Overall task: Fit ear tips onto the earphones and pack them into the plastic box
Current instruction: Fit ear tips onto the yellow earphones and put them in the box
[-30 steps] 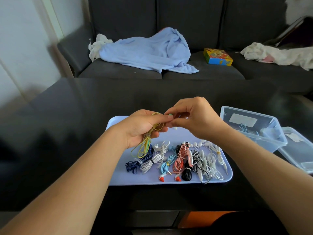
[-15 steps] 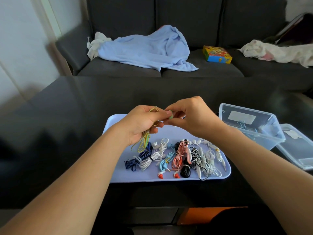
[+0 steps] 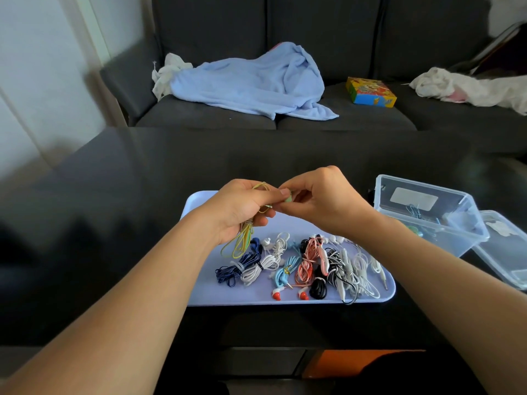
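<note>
My left hand (image 3: 238, 208) grips a bundled yellow-green earphone cable (image 3: 242, 243) whose loops hang below the fist. My right hand (image 3: 322, 201) pinches a pale green ear tip (image 3: 288, 198) right against the left thumb, above the back of a lavender tray (image 3: 199, 297). On the tray lie several coiled earphones: navy (image 3: 231, 273), white (image 3: 263, 265), light blue (image 3: 285, 273), pink (image 3: 306, 262), black (image 3: 318, 289). To the right stands a clear plastic box (image 3: 467, 240), open, with some earphones inside.
The box's clear lid (image 3: 510, 252) lies at the far right on the dark table (image 3: 142, 209). Behind the table is a grey sofa with a blue blanket (image 3: 251, 84), a colourful carton (image 3: 370, 91) and white cloths (image 3: 467, 86).
Both hands have stayed together over the tray, shifting slightly away from me. The green ear tip now shows more plainly between my right fingertips and left thumb.
</note>
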`<action>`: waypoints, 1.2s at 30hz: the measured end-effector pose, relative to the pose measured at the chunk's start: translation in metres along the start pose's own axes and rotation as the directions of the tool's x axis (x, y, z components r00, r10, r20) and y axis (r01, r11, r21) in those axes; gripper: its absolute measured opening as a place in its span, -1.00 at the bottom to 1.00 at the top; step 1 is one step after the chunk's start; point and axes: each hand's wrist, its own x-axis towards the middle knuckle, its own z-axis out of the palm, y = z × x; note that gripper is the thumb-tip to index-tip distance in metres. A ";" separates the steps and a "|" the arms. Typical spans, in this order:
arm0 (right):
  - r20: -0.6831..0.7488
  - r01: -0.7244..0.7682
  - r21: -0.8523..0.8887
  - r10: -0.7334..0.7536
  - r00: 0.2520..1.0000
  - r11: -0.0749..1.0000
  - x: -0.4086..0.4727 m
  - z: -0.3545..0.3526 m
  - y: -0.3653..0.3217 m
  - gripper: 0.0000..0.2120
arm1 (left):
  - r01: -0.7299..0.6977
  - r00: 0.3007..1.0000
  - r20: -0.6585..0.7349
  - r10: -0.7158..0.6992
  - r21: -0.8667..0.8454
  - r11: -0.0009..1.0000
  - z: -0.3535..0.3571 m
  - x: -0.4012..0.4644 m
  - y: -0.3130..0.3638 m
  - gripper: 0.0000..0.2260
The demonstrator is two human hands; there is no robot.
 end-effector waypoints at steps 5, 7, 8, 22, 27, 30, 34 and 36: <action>0.018 0.018 0.007 -0.018 1.000 1.000 0.000 -0.003 -0.004 -0.87 | 0.006 1.000 0.004 -0.006 0.001 1.000 -0.001 0.001 -0.001 -0.92; 0.036 0.052 -0.024 -0.051 0.998 0.998 0.001 -0.003 -0.002 -0.77 | 0.015 1.000 -0.002 -0.015 0.005 1.000 0.000 0.001 -0.002 -0.92; 0.043 0.062 -0.037 -0.060 0.997 0.997 0.001 -0.003 -0.001 -0.74 | 0.019 1.000 -0.005 -0.019 0.007 1.000 0.000 0.002 -0.002 -0.91; 0.039 0.046 -0.039 -0.044 0.998 0.998 -0.002 -0.003 0.005 -0.87 | 0.027 1.000 -0.002 -0.027 -0.023 0.999 0.001 0.005 -0.002 -0.91; 0.023 0.064 -0.039 -0.063 0.998 0.997 -0.002 -0.005 0.008 -0.78 | 0.027 1.000 0.009 -0.026 -0.038 0.999 0.004 0.007 -0.001 -0.90; 0.016 0.084 -0.071 -0.083 0.996 0.994 -0.003 -0.005 0.008 -0.70 | 0.031 1.000 0.002 -0.031 -0.031 0.999 0.005 0.006 -0.001 -0.91; 0.003 0.081 -0.093 -0.081 0.997 0.992 -0.004 -0.004 0.010 -0.72 | 0.031 1.000 0.000 -0.031 -0.011 0.999 0.007 0.006 0.000 -0.90; -0.028 0.051 -0.056 -0.053 0.998 0.997 -0.005 -0.006 0.011 -0.84 | 0.028 1.000 0.002 -0.028 -0.019 0.999 0.007 0.004 0.002 -0.81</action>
